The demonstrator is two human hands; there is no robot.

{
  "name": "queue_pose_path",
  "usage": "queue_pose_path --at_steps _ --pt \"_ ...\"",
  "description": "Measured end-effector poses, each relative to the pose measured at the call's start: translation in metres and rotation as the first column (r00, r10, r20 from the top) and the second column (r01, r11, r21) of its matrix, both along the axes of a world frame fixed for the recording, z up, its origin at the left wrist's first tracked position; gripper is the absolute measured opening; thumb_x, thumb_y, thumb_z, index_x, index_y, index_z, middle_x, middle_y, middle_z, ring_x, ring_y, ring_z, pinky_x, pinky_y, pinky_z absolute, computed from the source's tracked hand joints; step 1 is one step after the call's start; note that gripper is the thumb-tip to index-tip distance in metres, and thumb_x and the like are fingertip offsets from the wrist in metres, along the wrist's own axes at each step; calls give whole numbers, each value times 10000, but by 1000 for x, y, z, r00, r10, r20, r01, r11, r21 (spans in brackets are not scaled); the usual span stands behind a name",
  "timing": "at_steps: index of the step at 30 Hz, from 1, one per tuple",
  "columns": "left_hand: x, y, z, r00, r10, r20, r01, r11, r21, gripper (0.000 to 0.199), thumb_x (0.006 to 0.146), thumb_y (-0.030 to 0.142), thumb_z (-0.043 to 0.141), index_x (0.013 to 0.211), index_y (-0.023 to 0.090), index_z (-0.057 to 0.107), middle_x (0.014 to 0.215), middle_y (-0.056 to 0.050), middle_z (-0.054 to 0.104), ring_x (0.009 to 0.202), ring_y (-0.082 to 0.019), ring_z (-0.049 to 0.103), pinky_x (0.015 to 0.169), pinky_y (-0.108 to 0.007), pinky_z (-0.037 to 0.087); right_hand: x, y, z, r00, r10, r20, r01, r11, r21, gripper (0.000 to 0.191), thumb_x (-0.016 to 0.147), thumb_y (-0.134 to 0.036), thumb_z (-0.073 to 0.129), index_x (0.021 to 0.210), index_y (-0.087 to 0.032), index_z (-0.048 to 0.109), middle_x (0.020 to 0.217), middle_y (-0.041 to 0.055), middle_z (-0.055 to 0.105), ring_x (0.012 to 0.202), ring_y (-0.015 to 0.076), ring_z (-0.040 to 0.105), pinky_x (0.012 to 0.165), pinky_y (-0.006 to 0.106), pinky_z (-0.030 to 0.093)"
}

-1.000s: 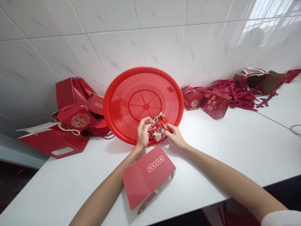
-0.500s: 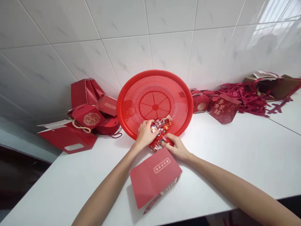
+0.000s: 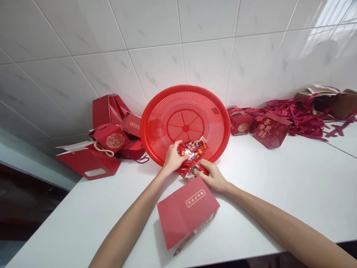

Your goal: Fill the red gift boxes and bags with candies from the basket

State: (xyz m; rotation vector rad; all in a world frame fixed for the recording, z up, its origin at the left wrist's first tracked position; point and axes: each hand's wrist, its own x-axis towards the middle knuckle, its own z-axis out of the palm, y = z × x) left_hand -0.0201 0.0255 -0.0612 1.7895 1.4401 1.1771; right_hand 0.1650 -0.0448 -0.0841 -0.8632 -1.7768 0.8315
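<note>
A red plastic strainer basket [image 3: 185, 88] leans tilted toward me against the tiled wall. Several shiny red snack packets [image 3: 192, 152] lie at its lower inside edge. My left hand [image 3: 173, 158] is closed around some of these packets, its thumb in front and its fingertips partly hidden. Over the basket's front rim, my right hand [image 3: 214, 176] pinches a red snack packet with a cartoon figure [image 3: 193, 170] between thumb and fingers. Just below both hands, a red cardboard box [image 3: 184, 214] with gold-framed lettering lies on the white table [image 3: 245, 227].
Red gift boxes [image 3: 114, 140] with cords are heaped left of the basket. More red boxes [image 3: 270, 131] stand to its right, beside a pile of dark red ribbons [image 3: 299, 117] and an open brown carton [image 3: 334, 102]. The wall rises directly behind.
The view has shifted slightly, so everything sits a little further right. Both hands stay at the packets, with the left fingers slightly shifted on them. The box has not visibly moved on the table.
</note>
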Motion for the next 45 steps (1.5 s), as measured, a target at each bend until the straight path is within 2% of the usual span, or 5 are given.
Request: queue_pose_path --at_steps 4,9,26,35,45 --pt "0 2 4 940 10 342 33 992 -119 617 579 124 797 1158 207 602 1075 -93 684 953 -249 690 855 -409 560 4 2 0 997 -58 -42 56 997 -60 261 876 -429 620 746 -207 579 730 -1 558 668 162 494 616 281 406" --pt "2 3 6 856 -23 517 9 1000 30 486 622 213 781 1077 207 612 1093 -80 705 1097 -240 661 983 -409 511 7 4 0 964 -87 -253 18 965 -263 259 864 -448 658 905 -193 683 846 34 682 768 199 601 704 312 479" --pt "5 -4 12 842 -126 525 117 992 51 452 598 238 803 1023 191 657 1076 -90 727 1089 -255 669 994 -441 508 15 20 3 759 -259 -598 -24 906 -423 262 658 -376 819 819 -194 722 854 46 758 783 247 686 743 371 554" --pt "11 -13 16 850 -246 465 284 959 -12 455 621 255 832 1037 194 656 1057 -85 745 1040 -251 695 979 -450 518 18 20 6 801 -152 -578 -144 890 -433 365 672 -422 856 926 -178 763 934 81 784 844 261 714 869 425 549" --pt "13 -10 15 885 -124 448 102 992 72 286 717 314 731 962 180 669 984 -60 731 981 -219 688 945 -414 539 26 25 10 781 -293 -551 -43 856 -515 445 572 -466 898 871 -160 774 844 71 779 776 241 694 776 388 540"
